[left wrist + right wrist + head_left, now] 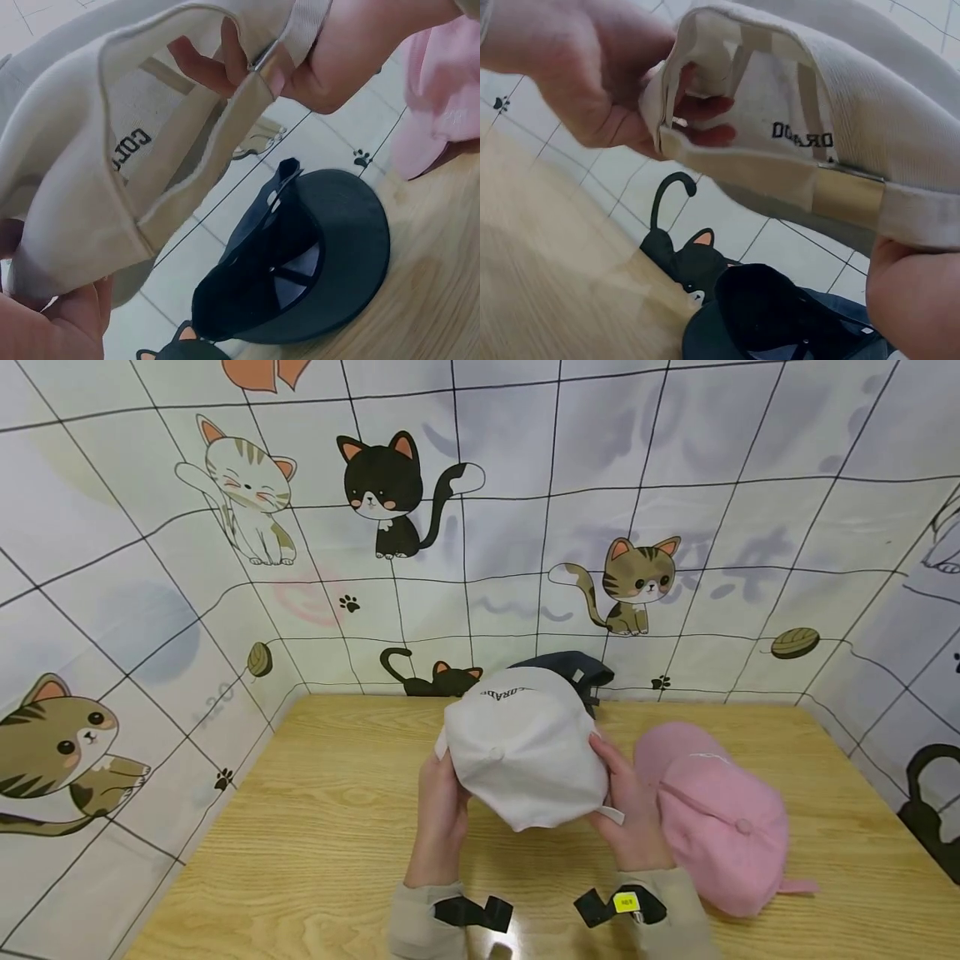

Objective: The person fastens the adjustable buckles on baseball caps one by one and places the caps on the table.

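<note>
A white baseball cap (528,752) is held up above the table between both hands, crown facing me, with dark lettering on its far side. My left hand (442,806) grips its left edge, and my right hand (630,806) grips the right edge near a loose strap end. In the left wrist view, the cap's back opening shows a strap with a metal buckle (274,67); fingers of the right hand (345,56) reach inside it. The right wrist view shows fingers of the left hand (585,71) inside the cap, its thumb hidden.
A pink cap (723,818) lies on the wooden table (322,827) to the right. Behind the white cap sits a dark navy cap (573,668), its hollow side visible in the left wrist view. A cat-printed cloth wall (510,535) encloses the back and sides.
</note>
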`<state>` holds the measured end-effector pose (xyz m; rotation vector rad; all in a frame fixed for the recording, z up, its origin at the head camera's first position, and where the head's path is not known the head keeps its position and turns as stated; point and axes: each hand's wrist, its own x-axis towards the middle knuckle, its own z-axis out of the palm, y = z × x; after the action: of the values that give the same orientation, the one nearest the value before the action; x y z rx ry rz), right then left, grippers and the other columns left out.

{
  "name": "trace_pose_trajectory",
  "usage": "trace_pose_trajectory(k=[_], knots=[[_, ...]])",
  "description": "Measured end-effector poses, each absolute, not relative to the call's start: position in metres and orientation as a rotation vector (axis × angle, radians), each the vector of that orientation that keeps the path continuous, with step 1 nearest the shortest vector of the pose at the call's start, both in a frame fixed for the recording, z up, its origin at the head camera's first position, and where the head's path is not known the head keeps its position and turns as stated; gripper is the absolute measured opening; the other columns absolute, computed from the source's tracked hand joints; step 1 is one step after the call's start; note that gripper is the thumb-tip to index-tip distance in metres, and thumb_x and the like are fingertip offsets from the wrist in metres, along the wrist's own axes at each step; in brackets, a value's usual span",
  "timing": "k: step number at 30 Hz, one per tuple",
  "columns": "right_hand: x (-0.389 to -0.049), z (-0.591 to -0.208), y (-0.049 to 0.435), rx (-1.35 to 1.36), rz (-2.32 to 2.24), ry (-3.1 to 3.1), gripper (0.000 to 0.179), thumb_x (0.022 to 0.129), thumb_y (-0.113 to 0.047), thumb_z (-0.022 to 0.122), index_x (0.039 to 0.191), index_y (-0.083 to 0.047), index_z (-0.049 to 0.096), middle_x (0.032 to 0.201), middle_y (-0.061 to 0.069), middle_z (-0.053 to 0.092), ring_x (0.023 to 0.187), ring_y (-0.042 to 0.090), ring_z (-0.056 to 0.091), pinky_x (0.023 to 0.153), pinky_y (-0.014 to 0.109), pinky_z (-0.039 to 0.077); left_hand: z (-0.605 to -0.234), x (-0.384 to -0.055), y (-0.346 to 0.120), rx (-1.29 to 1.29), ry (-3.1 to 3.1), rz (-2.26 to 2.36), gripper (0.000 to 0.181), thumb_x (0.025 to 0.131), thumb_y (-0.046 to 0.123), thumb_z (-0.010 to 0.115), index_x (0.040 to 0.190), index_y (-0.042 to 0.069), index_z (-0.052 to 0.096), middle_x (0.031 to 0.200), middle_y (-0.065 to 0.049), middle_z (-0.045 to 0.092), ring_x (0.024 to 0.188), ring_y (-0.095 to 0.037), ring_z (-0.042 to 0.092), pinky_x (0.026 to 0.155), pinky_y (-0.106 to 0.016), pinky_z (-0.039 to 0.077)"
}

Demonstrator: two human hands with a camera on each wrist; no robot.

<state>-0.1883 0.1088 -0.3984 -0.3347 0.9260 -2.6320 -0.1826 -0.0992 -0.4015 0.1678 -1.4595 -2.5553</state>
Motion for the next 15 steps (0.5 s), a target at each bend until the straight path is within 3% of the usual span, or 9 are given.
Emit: trace_pose_trajectory(k=[5,8,15], knots=[[-0.189,-0.405,0.098,-0.397,-2.624,0.847,0.045,0.098,-0.023,0.036,0.141,-0.027,0.023,0.140,-0.004,0.028,0.108,0.012,0.045,0.089,0.029,0.040,-0.402,-0.182,-0.113,0.136,-1.475,-2.576,0.026,0.084,0.038,0.059,0.078,0.013,0.054,0.066,0.002,0.051,0.058,-0.010,0.052,0.047,-0.022,0.040],[-0.188,-0.409,0.088,-0.388,-2.619,0.828,0.046,0.098,-0.022,0.035,0.141,-0.031,0.022,0.142,-0.005,0.024,0.106,0.010,0.045,0.088,0.027,0.039,-0.403,-0.183,-0.124,0.136,-1.477,-2.582,0.024,0.084,0.037,0.059,0.077,0.014,0.054,0.067,0.002,0.051,0.058,-0.010,0.052,0.046,-0.022,0.040],[-0.186,-0.417,0.066,-0.341,-2.552,0.923,0.046,0.098,-0.024,0.036,0.140,-0.037,0.021,0.144,-0.009,0.016,0.110,0.009,0.039,0.087,0.024,0.038,-0.406,-0.182,-0.145,0.124,-1.433,-2.573,0.021,0.085,0.035,0.059,0.081,0.015,0.055,0.082,0.002,0.049,0.071,-0.010,0.050,0.062,-0.024,0.043]])
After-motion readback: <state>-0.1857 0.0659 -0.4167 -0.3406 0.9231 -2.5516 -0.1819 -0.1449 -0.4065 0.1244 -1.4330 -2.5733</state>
